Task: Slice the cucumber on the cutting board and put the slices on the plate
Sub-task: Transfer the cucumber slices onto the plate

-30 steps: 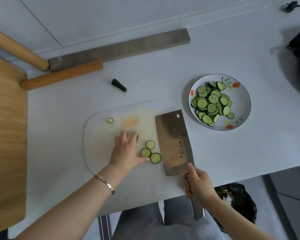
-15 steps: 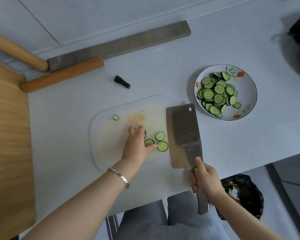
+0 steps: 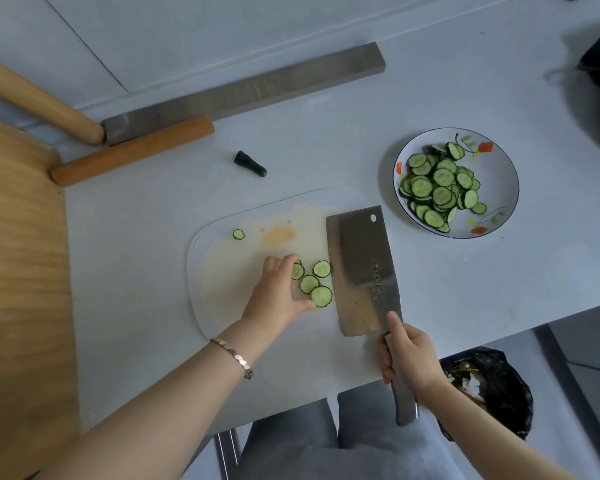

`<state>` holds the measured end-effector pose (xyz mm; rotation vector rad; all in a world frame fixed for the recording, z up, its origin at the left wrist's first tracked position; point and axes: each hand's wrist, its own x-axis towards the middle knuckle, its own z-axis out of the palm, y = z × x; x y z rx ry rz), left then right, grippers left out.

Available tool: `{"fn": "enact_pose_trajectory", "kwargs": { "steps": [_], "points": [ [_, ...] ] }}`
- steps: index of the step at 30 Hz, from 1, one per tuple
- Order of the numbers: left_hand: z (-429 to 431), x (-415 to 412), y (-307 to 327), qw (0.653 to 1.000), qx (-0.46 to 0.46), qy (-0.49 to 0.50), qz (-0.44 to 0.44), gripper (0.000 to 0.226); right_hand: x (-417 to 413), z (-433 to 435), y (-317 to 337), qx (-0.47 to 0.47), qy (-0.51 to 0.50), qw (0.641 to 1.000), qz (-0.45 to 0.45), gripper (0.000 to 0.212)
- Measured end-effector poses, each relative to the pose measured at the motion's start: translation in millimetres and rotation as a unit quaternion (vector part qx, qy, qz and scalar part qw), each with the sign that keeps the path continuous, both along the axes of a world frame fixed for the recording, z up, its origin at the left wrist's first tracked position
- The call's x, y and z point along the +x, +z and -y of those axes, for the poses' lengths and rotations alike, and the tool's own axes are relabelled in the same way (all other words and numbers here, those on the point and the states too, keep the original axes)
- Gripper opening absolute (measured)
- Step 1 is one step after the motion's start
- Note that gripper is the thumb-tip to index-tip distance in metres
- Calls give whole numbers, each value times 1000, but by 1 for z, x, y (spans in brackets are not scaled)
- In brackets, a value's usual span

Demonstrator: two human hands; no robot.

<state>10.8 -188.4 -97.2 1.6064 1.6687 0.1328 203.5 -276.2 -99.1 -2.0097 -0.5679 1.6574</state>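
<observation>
- Head view: I see four cucumber slices in a loose cluster on the board, near its right edge; some overlap.
- One small slice lies alone near the board's back-left corner.
- The board sits by the tabletop's front edge.
- My view has the left hand on the board just left of the cluster, fingers loosely extended over the leftmost slice, thumb tip touching the nearest one; it grips nothing. A bracelet is on that wrist.
- The cleaver lies broad face up over the board's right edge, its long edge against the cluster.
- The right hand is wrapped round the cleaver's handle, past the tabletop's front edge.
- The plate, piled with slices, stands right of and behind the board, apart from it.
- A dark cucumber end lies behind the board.
- Two rolling pins and a metal bar lie toward the back-left corner.
</observation>
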Motion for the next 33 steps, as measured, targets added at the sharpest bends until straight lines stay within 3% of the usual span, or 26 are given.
{"fn": "enact_pose_trajectory", "kwargs": {
  "steps": [5,9,12,15,18,22,28,33],
  "points": [
    [3,21,-4,992,31,108,51,51,-1,-1,1,-7,11,1000,-13,48],
    [4,29,-9,992,56,104,52,39,-5,0,-1,-3,6,1000,-24,49],
    [3,16,-7,997,50,36,52,61,-4,-1,-1,0,5,1000,-25,48],
    [4,3,-5,996,42,-74,-28,88,1,-4,-1,5,20,1000,-18,47],
    [4,3,-5,997,32,-44,-57,97,10,-7,-2,11,50,999,-6,49],
    [-4,8,-10,998,43,39,-18,84,17,-6,-5,-7,60,998,-21,49],
    [-21,20,-8,996,31,81,36,50,19,-5,-4,-5,66,997,-37,48],
    [-19,25,-10,998,10,53,43,43,23,-5,-4,-6,72,996,-42,49]
  ]
}}
